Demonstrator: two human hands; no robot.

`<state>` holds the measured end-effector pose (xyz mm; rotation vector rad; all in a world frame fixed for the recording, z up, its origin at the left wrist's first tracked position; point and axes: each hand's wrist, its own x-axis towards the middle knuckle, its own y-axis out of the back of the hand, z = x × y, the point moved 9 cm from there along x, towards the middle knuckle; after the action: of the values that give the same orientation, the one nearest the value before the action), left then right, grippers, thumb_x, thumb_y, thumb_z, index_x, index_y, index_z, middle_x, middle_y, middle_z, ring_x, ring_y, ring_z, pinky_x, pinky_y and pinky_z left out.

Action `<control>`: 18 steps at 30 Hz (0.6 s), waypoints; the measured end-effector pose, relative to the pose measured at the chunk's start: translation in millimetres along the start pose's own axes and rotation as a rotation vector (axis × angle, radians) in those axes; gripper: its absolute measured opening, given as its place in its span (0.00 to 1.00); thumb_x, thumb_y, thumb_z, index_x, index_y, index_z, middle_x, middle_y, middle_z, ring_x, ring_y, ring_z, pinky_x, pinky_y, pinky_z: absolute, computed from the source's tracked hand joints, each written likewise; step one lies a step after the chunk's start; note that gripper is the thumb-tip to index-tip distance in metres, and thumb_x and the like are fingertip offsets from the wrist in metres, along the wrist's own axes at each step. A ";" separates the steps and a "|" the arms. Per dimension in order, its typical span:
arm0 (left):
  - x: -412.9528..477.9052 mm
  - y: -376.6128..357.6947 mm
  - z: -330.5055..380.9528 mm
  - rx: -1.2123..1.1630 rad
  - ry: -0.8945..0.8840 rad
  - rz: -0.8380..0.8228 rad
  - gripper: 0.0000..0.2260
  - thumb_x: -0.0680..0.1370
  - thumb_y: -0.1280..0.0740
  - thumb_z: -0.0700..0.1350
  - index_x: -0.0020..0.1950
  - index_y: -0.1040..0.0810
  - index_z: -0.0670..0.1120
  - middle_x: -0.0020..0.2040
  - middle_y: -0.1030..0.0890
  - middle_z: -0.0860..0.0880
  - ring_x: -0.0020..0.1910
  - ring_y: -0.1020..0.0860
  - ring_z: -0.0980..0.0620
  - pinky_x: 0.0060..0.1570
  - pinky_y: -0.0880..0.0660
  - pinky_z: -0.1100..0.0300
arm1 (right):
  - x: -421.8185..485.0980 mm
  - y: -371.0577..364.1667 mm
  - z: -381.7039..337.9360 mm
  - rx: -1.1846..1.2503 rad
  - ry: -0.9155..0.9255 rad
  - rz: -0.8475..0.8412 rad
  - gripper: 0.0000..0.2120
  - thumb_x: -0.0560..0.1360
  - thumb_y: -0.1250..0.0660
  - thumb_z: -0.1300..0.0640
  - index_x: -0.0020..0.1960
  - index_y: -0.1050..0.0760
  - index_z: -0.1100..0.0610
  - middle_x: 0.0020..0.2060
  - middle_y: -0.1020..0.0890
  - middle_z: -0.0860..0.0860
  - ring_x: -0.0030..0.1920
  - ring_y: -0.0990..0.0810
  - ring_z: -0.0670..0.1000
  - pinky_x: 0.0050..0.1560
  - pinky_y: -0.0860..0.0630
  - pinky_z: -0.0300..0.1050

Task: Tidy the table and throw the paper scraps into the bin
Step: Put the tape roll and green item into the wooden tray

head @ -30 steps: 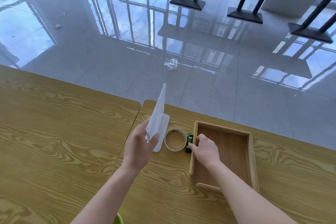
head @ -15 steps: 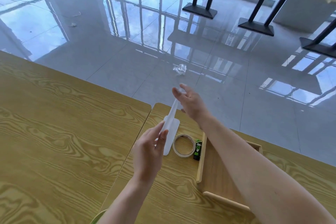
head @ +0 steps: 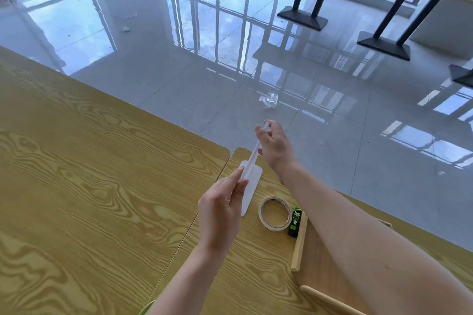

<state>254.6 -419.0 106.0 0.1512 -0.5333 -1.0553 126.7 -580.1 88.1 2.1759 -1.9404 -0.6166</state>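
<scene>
A white sheet of paper [head: 252, 158] is held edge-on above the wooden table [head: 89, 174]. My left hand [head: 221, 212] pinches its near end. My right hand [head: 273, 146] grips its far end, out past the table's far edge. Beneath it a second white paper [head: 252, 186] lies flat on the table. A roll of tape [head: 275, 213] and a small green-and-black tube [head: 295, 220] lie beside a wooden tray [head: 299, 240], which my right forearm partly covers. No bin is identifiable.
The table is made of two tops with a seam [head: 204, 207] between them. A crumpled clear wrapper [head: 268, 100] and small scraps [head: 126, 29] lie on the shiny tiled floor. Black table bases [head: 303, 18] stand at the back right. A green edge [head: 147, 307] shows at the bottom.
My right hand left the tray's edge, reached forward and took the far end of the paper. The paper has turned from upright to nearly edge-on between both hands.
</scene>
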 end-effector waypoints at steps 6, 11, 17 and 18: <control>8.0 3.7 -7.1 0.016 0.013 0.038 0.14 0.80 0.34 0.49 0.64 0.20 0.49 0.50 0.15 0.56 0.46 0.18 0.60 0.42 0.21 0.57 | 6.2 -8.4 -4.0 0.067 -0.030 0.035 0.15 0.81 0.40 0.44 0.58 0.28 0.55 0.44 0.27 0.49 0.49 0.24 0.54 0.58 0.23 0.65; 13.3 8.6 -14.2 -0.013 0.051 0.084 0.13 0.79 0.34 0.49 0.62 0.19 0.49 0.52 0.15 0.55 0.50 0.19 0.62 0.46 0.21 0.59 | 8.9 -14.6 -8.6 0.090 -0.044 0.051 0.18 0.81 0.40 0.45 0.59 0.30 0.61 0.57 0.25 0.66 0.59 0.26 0.64 0.56 0.24 0.68; 18.9 11.0 -19.4 -0.044 0.048 0.098 0.12 0.79 0.32 0.47 0.62 0.19 0.48 0.53 0.16 0.56 0.52 0.19 0.62 0.48 0.21 0.59 | 11.7 -20.6 -9.0 0.128 -0.050 0.060 0.19 0.80 0.40 0.44 0.59 0.30 0.59 0.60 0.27 0.64 0.60 0.26 0.64 0.59 0.25 0.67; 19.6 11.8 -20.4 -0.042 0.047 0.099 0.12 0.79 0.32 0.46 0.62 0.19 0.48 0.53 0.16 0.57 0.51 0.19 0.62 0.47 0.21 0.59 | 12.3 -21.2 -9.2 0.132 -0.049 0.059 0.18 0.80 0.40 0.44 0.58 0.30 0.59 0.59 0.26 0.63 0.60 0.26 0.63 0.60 0.25 0.67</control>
<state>281.2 -432.7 99.5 0.1112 -0.4708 -0.9632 150.6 -590.5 85.8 2.1887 -2.1193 -0.5517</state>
